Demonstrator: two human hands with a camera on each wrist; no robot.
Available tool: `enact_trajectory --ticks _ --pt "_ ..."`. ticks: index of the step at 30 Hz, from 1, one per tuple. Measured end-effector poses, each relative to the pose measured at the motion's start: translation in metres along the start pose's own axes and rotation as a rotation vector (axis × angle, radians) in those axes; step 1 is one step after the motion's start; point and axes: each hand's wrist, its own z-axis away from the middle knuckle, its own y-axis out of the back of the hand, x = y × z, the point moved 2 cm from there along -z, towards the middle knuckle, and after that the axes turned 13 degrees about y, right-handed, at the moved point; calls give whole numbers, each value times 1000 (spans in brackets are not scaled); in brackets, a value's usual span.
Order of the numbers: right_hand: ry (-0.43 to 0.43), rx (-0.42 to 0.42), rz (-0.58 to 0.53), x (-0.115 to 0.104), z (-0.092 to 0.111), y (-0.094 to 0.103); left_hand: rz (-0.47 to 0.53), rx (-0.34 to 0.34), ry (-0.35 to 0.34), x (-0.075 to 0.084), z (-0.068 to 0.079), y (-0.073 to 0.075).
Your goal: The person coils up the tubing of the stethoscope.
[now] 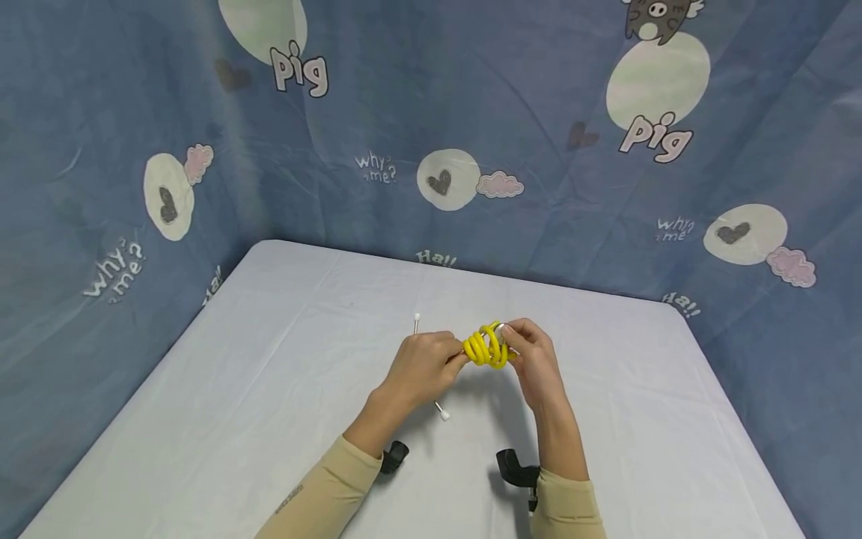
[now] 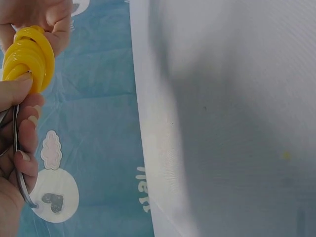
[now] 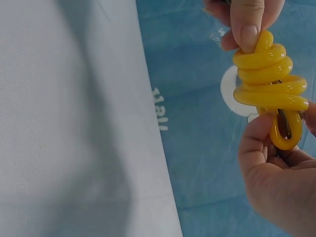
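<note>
A stethoscope with glossy yellow tubing (image 1: 480, 349) is held above the table, its tubing wound into a compact coil. My left hand (image 1: 420, 365) grips the metal ear tubes (image 2: 18, 163) and pinches the coil's near end under the thumb. White ear tips (image 1: 443, 414) stick out on both sides of that hand. At the coil's other end, my right hand (image 1: 537, 367) pinches the tubing beside a silvery chest piece (image 1: 500, 330), which the fingers partly cover. A loop of the yellow tubing (image 3: 286, 143) protrudes between the right hand's fingers.
A white-covered table (image 1: 269, 359) spreads beneath both hands. Blue printed cloth (image 1: 377, 90) hangs behind it and at its sides. Black camera mounts (image 1: 517, 469) are worn near both sleeve cuffs.
</note>
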Motion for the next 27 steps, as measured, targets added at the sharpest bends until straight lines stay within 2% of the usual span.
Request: enact_trajectory --ticks 7,20,27 --pt "6 11 -15 0 0 0 -4 4 7 -1 0 -3" --pt "-7 84 50 1 0 0 4 17 3 -1 -1 -1" --pt "-23 126 69 2 0 1 15 1 27 -2 0 -1"
